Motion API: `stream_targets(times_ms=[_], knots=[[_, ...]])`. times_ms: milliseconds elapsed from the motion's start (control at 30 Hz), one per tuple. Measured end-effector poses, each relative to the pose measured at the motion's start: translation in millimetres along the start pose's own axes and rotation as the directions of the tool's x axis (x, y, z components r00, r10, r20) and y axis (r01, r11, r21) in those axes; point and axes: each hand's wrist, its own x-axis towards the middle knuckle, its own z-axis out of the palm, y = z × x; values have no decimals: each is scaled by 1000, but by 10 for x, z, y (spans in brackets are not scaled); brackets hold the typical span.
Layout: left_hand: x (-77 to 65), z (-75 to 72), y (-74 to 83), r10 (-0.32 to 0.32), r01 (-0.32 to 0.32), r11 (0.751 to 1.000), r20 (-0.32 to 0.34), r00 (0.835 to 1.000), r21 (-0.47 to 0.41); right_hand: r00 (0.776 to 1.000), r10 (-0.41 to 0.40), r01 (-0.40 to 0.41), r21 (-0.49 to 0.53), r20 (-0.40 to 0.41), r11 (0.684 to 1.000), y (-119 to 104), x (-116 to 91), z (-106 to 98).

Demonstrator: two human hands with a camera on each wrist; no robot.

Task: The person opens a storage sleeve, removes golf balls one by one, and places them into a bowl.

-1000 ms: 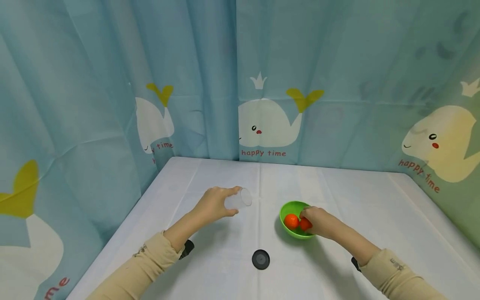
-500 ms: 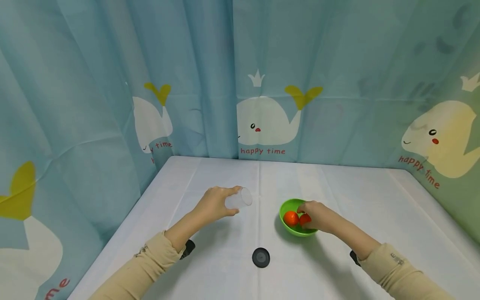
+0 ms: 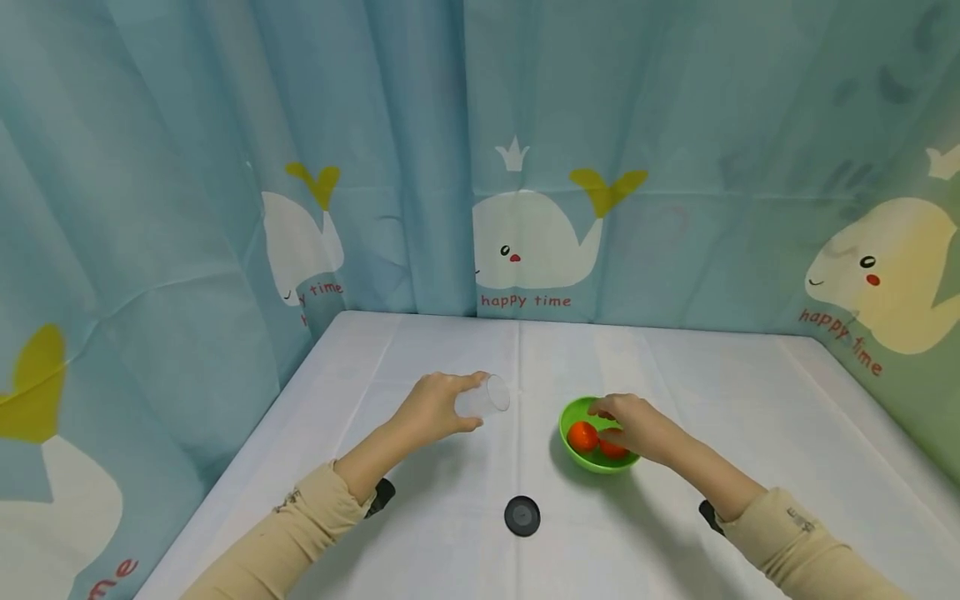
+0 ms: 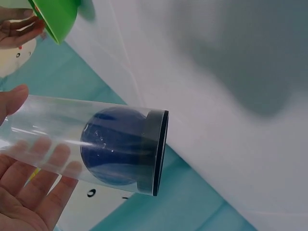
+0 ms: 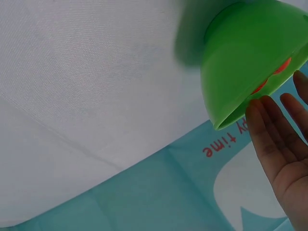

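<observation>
My left hand (image 3: 431, 410) grips a clear cylindrical tube (image 3: 482, 397), fingers on one side and thumb on the other. Through its wall in the left wrist view shows a dark blue ball (image 4: 109, 150), resting against a black cap (image 4: 154, 151) at the base. My right hand (image 3: 643, 427) hovers at the right side of a green bowl (image 3: 573, 417) with fingers spread and nothing between them. Inside the bowl lie two orange-red balls, the left ball (image 3: 582, 436) in plain sight and the right ball (image 3: 615, 451) partly covered by the thumb.
A round black lid (image 3: 522, 516) lies flat on the white-covered table (image 3: 450, 533), in front of the bowl and tube. Blue-green curtains (image 3: 420, 125) with whale prints hang along the back and sides.
My right hand has let go of the right ball in the bowl, its fingers parting and lifting a little. My left hand keeps hold of the tube, almost still.
</observation>
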Motion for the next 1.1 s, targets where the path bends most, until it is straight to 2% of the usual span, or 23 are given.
stream_targets(times_ms=[100,233,367,467,533,600,667,767,833,933,1100], knots=[[-5,0,4,-1,1,1000,-8,1000,-7,1000,-4,4,2,-13,1000,-15,12,4],[0,9,5,11,-10,1000,-5,1000,3,999,30,-28,34,-41,999,-41,11,18],[12,22,11,28,-28,1000,-2,1000,2,985,115,-93,168,-126,981,-81,-5,44],[9,26,13,26,-26,1000,-5,1000,-6,963,194,-130,306,-187,943,-126,-15,56],[-2,31,7,19,-19,1000,-1,1000,-4,950,249,-159,394,-189,905,-160,-19,56],[-15,35,0,15,-15,1000,5,1000,-2,944,291,-181,491,-158,852,-198,-18,42],[-24,38,-5,13,-13,1000,13,1000,2,941,323,-202,594,-103,779,-238,-14,21],[-21,37,1,21,-21,1000,16,1000,0,935,354,-237,721,-13,652,-282,2,-14],[-9,31,12,22,-21,1000,16,1000,-4,933,359,-250,769,28,588,-297,11,-33],[10,19,32,17,-17,1000,18,1000,-8,933,354,-254,803,58,538,-293,17,-43],[22,21,34,6,-6,1000,33,999,-11,932,350,-269,830,96,489,-292,9,-39]])
